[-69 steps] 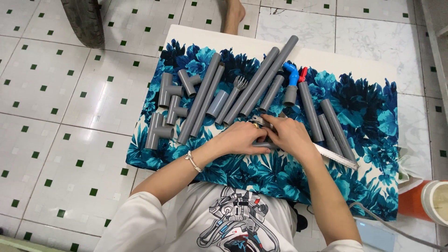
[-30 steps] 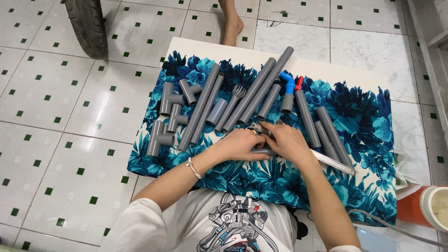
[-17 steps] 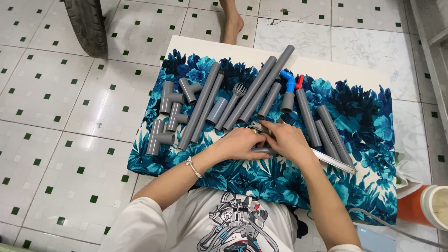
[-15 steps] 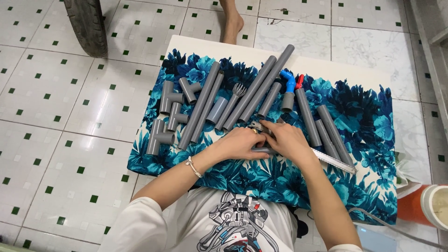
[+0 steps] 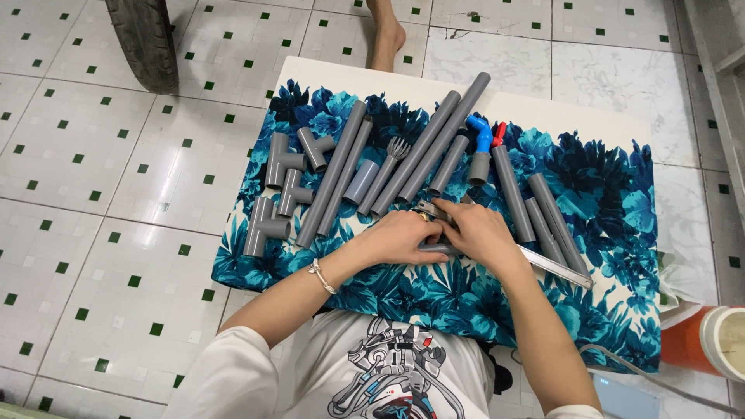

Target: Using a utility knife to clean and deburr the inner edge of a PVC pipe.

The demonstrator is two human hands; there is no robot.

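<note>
Both of my hands meet near the middle of a table covered with a blue floral cloth [image 5: 605,194]. My left hand [image 5: 400,237] and my right hand [image 5: 473,233] close together over a short grey pipe piece [image 5: 436,249], whose end shows between them. A small metal part [image 5: 425,208] peeks out above my fingers. A metal ruler [image 5: 555,268] lies under my right wrist and runs off to the right.
Long grey pipes [image 5: 434,143], grey tee fittings [image 5: 275,159], a short coupling [image 5: 361,182] and a blue valve with a red handle [image 5: 483,140] lie across the cloth. A tyre [image 5: 143,39] and another person's bare foot [image 5: 384,35] are on the tiled floor. An orange container [image 5: 702,341] stands at the right.
The view has shifted slightly. My hands stay clasped over the short pipe piece in the same spot, with only small finger movement.
</note>
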